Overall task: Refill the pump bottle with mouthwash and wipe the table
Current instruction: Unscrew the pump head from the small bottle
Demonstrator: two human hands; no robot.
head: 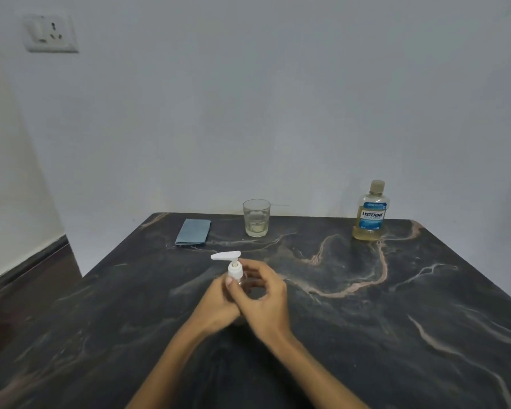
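A small clear pump bottle (235,270) with a white pump head stands upright in the middle of the dark marble table (366,320). My left hand (219,302) and my right hand (263,302) both wrap round its body; the left thumb lies just under the white collar. The bottle's body is mostly hidden by my fingers. A capped mouthwash bottle (371,212) with yellowish liquid and a blue label stands at the far right. A folded blue cloth (193,232) lies at the far left.
A clear glass (256,218) with a little pale liquid stands at the table's far edge, between the cloth and the mouthwash bottle. A white wall rises right behind the table. A wall socket (51,33) sits high on the left.
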